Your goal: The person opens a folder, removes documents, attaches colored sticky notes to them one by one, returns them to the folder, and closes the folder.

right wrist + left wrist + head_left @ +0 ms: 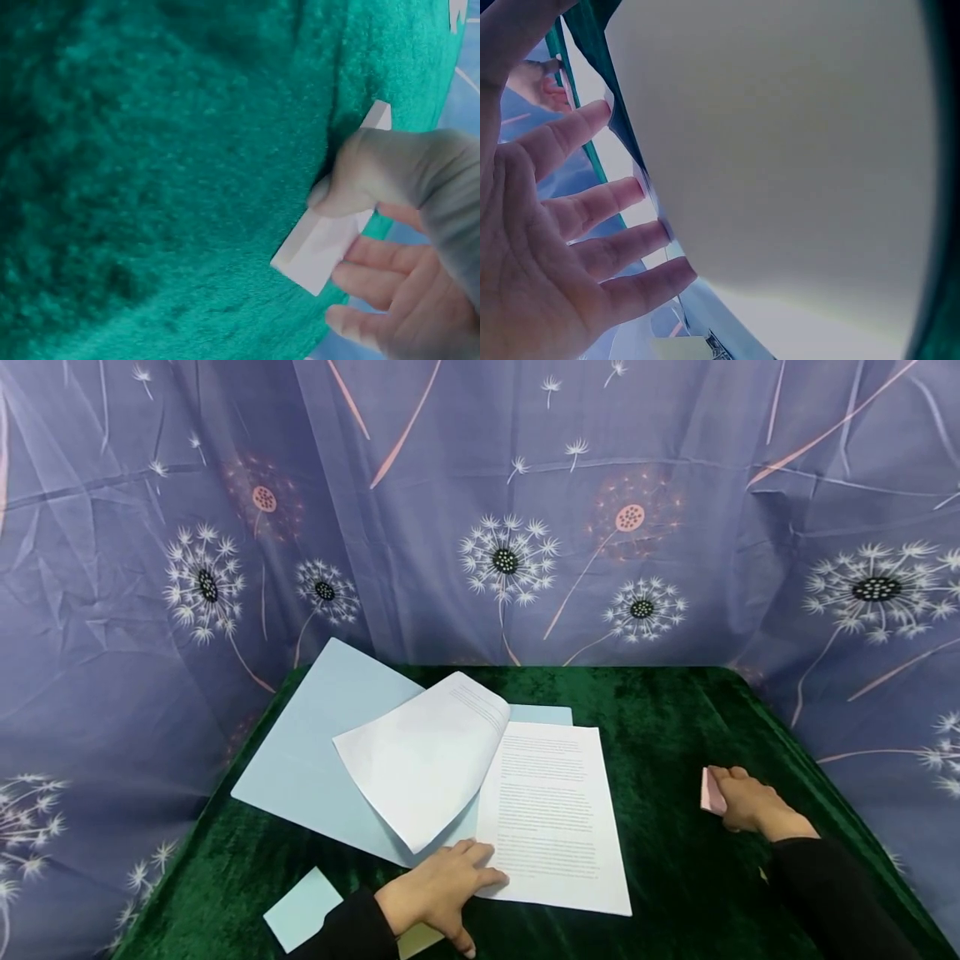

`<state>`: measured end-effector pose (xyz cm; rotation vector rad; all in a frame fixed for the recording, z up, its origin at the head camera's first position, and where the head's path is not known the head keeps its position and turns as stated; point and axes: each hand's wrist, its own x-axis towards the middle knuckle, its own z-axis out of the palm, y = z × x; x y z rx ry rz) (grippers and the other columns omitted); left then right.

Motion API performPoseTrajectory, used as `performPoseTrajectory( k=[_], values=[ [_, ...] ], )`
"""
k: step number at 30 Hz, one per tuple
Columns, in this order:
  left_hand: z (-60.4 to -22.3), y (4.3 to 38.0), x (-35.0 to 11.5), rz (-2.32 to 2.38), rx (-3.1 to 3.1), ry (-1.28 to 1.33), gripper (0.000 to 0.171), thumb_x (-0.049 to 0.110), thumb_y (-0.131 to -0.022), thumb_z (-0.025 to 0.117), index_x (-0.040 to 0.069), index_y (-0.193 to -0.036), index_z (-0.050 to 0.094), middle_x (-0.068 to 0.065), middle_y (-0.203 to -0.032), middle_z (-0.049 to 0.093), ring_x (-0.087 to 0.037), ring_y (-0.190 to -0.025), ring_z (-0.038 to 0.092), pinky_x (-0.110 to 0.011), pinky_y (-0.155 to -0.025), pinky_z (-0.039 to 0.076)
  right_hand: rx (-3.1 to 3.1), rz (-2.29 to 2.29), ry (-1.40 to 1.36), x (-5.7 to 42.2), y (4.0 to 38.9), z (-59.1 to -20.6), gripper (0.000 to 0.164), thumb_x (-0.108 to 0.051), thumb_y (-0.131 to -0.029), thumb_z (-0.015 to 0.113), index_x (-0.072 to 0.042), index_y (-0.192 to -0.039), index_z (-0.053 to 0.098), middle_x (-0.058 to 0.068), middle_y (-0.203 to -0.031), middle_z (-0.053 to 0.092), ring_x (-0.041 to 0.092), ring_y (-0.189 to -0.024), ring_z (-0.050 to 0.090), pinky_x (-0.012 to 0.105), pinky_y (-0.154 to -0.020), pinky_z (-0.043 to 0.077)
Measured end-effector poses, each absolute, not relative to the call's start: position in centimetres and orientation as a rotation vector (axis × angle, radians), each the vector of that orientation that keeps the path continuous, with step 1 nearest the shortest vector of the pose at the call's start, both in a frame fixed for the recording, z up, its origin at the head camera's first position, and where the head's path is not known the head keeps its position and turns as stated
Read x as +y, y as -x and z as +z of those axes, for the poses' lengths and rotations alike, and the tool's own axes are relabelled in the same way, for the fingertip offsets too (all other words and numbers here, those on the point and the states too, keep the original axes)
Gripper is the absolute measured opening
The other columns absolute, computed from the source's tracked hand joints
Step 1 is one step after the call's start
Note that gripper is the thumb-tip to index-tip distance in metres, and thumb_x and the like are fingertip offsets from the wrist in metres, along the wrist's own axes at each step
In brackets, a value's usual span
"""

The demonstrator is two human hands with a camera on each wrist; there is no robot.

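Fingers spread, my left hand (pixel 450 885) rests at the lower left corner of a printed sheet (pixel 551 810). In the left wrist view the fingertips (pixel 679 270) of this hand lie straight along a paper edge. Beside that sheet, another white page (pixel 427 760) is turned over to the left, curling up from the light blue folder (pixel 300 760) beneath. My right hand (pixel 753 806) pinches a pink sticky note pad (pixel 712 793) on the right side of the table. The right wrist view shows the thumb on one face of the pad (pixel 322 247) and fingers behind it.
A pale blue-green square note pad (pixel 300 910) lies near the left forearm. Part of a yellow pad (pixel 420 941) shows under the left hand. Green velvet cloth (pixel 660 718) covers the table, with a purple dandelion-print curtain (pixel 420 527) behind.
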<state>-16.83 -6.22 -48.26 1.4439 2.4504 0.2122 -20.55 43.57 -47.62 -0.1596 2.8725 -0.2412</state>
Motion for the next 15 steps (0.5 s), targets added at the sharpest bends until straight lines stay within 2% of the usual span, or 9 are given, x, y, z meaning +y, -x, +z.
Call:
performPoseTrajectory(
  k=[2, 6, 11, 15],
  values=[
    [-48.3, 16.8, -6.2, 0.215, 2.451, -1.446, 0.082, 0.057, -0.06, 0.086, 0.028, -0.132, 0.058, 0.001, -0.131, 0.046, -0.013, -0.109, 0.042, -0.03, -0.084, 0.045, 2.912, -0.254, 0.179, 43.6, 20.4, -47.6, 0.086, -0.005, -0.063, 0.081, 0.018, -0.133, 0.035, 0.044, -0.117, 0.04, 0.052, -0.095, 0.049, 0.059, -0.071, 0.041],
    [-48.4, 16.8, -6.2, 0.227, 2.45, -1.446, 0.081, 0.056, -0.061, 0.086, 0.028, -0.131, 0.059, 0.001, -0.13, 0.046, -0.012, -0.108, 0.042, -0.03, -0.084, 0.045, 2.995, -0.339, 0.229, 43.1, 20.3, -47.1, 0.085, -0.01, -0.062, 0.08, 0.018, -0.13, 0.036, 0.042, -0.112, 0.043, 0.048, -0.091, 0.049, 0.063, -0.073, 0.038],
    [-48.4, 16.8, -6.1, 0.256, 2.456, -1.428, 0.078, 0.056, -0.063, 0.085, 0.026, -0.13, 0.06, 0.0, -0.129, 0.046, -0.013, -0.108, 0.042, -0.031, -0.084, 0.044, 3.019, -0.451, 0.299, 40.9, 20.8, -45.4, 0.081, -0.011, -0.067, 0.079, 0.014, -0.131, 0.038, 0.039, -0.115, 0.045, 0.035, -0.08, 0.048, 0.051, -0.067, 0.041],
    [-48.3, 16.7, -6.0, 0.248, 2.461, -1.401, 0.077, 0.056, -0.063, 0.085, 0.027, -0.13, 0.06, 0.0, -0.13, 0.046, -0.013, -0.108, 0.043, -0.034, -0.086, 0.044, 3.049, -0.466, 0.374, 38.5, 21.1, -44.3, 0.077, -0.012, -0.067, 0.079, 0.01, -0.131, 0.044, 0.035, -0.119, 0.047, 0.033, -0.082, 0.049, 0.045, -0.065, 0.042]
  ],
)
